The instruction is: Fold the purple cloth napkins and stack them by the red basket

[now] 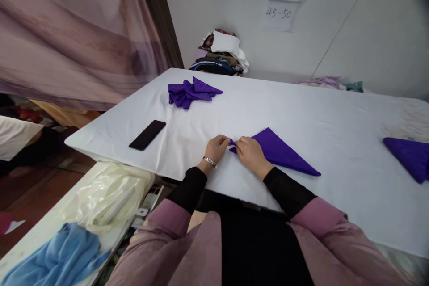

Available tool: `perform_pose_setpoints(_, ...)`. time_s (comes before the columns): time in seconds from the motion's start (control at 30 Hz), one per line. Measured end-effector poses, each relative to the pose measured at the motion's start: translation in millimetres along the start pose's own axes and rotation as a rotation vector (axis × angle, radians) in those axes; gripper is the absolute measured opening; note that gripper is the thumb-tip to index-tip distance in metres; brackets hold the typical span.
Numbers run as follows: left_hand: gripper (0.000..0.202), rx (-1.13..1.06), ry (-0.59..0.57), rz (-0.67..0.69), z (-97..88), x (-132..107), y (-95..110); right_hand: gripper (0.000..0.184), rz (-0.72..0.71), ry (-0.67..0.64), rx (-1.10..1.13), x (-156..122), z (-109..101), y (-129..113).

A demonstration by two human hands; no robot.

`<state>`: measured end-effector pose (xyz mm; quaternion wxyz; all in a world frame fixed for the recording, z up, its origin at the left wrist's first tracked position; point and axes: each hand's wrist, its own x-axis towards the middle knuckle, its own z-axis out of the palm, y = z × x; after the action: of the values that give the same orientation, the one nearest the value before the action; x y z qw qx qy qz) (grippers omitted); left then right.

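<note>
A purple cloth napkin (279, 152) folded into a triangle lies on the white table (301, 107) in front of me. My left hand (217, 146) and my right hand (248, 151) meet at its left corner, both with fingers pinched on the fabric tip. The right hand also rests on the napkin's left part. A watch sits on my left wrist.
A black phone (147, 134) lies at the table's left. A pile of folded purple napkins (191, 92) sits at the far left, another purple napkin (410, 157) at the right edge. Stacked clothes (221, 53) stand behind the table. Blue and cream cloths (83, 228) lie lower left.
</note>
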<state>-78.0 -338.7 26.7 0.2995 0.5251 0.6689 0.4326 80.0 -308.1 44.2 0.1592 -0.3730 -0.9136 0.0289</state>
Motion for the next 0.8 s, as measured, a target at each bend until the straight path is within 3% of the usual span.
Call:
perform_pose_setpoints(0.1,0.021,0.291,0.061,-0.019,-4.3,-5,4,0.024,0.015,0.055,0.029,-1,-1,5)
perform_pose_setpoints(0.2,0.023,0.535,-0.015,0.001,-3.2,-11,9,0.023,0.019,0.076,0.039,-1,-2,8)
perform_pose_setpoints(0.33,0.024,0.639,-0.084,0.034,4.2,-14,12,0.023,0.016,0.091,0.047,-1,-2,8)
perform_pose_setpoints(0.63,0.017,0.472,-0.112,0.123,12.8,-9,13,0.023,0.003,0.083,0.034,-2,-4,10)
perform_pose_setpoints(0.7,0.019,0.378,-0.114,0.069,12.8,-8,15,0.024,-0.004,0.088,0.039,-1,-6,11)
perform_pose_setpoints(0.8,0.022,0.045,-0.155,-0.089,12.6,-7,17,0.025,-0.014,0.11,0.043,-1,-9,12)
